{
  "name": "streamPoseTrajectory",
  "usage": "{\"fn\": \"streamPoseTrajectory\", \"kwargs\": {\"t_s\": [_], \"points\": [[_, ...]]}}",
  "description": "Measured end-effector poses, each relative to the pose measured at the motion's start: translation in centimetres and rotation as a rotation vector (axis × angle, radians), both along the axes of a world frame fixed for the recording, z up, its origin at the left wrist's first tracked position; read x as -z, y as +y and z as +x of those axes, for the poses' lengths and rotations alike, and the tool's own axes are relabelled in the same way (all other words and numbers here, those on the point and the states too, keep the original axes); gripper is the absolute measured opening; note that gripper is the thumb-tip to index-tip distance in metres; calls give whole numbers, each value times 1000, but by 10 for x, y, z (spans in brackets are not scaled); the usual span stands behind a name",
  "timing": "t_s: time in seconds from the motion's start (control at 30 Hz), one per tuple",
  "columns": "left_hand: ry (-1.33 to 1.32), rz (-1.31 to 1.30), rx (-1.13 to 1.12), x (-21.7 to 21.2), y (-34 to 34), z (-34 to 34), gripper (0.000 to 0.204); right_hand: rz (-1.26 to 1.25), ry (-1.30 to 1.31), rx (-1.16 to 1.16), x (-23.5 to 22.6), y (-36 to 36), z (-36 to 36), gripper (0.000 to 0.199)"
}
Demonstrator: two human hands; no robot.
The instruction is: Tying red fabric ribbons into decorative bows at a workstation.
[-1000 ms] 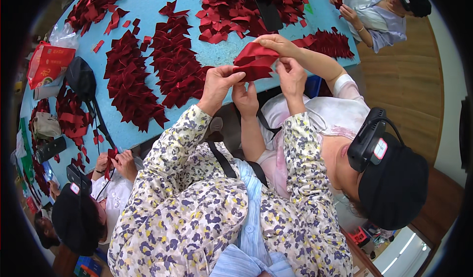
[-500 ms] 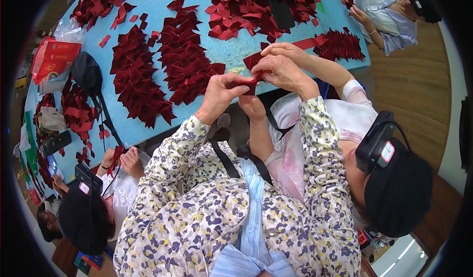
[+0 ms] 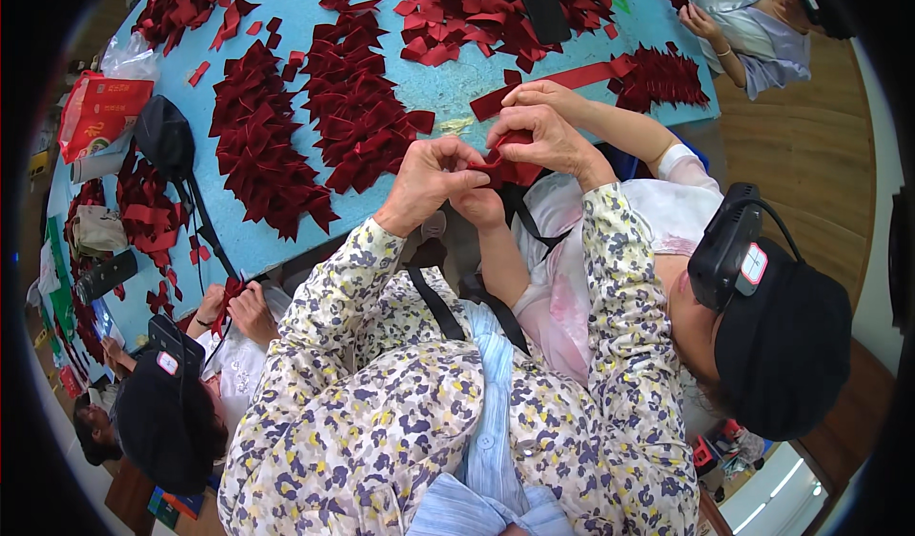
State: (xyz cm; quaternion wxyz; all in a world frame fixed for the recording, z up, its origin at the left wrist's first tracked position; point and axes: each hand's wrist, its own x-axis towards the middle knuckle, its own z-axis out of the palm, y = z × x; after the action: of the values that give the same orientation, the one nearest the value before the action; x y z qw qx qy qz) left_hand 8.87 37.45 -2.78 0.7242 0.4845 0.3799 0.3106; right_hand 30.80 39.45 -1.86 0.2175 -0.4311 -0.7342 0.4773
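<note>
Between my two hands, just beyond the table's near edge, is a dark red velvet ribbon piece (image 3: 512,166), folded and partly covered by fingers. My left hand (image 3: 425,182) pinches its left end between thumb and fingers. My right hand (image 3: 553,143) grips its upper right part, fingertips curled over it. The co-worker at my right has one hand (image 3: 551,96) just behind my right hand and another (image 3: 478,208) below the ribbon; whether that lower hand touches it is hard to tell.
Rows of red bows (image 3: 355,107) lie on the blue table (image 3: 286,21), with a loose ribbon heap (image 3: 477,12) and a black phone (image 3: 543,10) beyond. A long red strip (image 3: 572,77) crosses near the co-worker's hand. Co-workers sit close on both sides; a red bag (image 3: 100,112) stands left.
My right hand has shifted slightly, and the ribbon piece now shows wider between my hands. More of the long red strip shows behind. The right co-worker's head has moved a little rightward.
</note>
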Motion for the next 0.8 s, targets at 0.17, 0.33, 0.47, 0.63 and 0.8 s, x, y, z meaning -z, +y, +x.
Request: {"fn": "streamPoseTrajectory", "kwargs": {"t_s": [0.17,0.33,0.47,0.63,0.8], "points": [[10,-14,22,-2,-3,6,11,-55,144,21,12,-2,-5,15],[-1,145,-131,9,-6,12,11,41,59,75,16,-7,-9,15],[12,172,-102,9,-6,14,10,193,-74,101,17,-15,-12,15],[137,179,-117,14,-12,14,8,-84,72,173,10,-16,-19,16],[29,65,-151,20,-16,15,10,4,58,160,9,-22,-18,15]]}}
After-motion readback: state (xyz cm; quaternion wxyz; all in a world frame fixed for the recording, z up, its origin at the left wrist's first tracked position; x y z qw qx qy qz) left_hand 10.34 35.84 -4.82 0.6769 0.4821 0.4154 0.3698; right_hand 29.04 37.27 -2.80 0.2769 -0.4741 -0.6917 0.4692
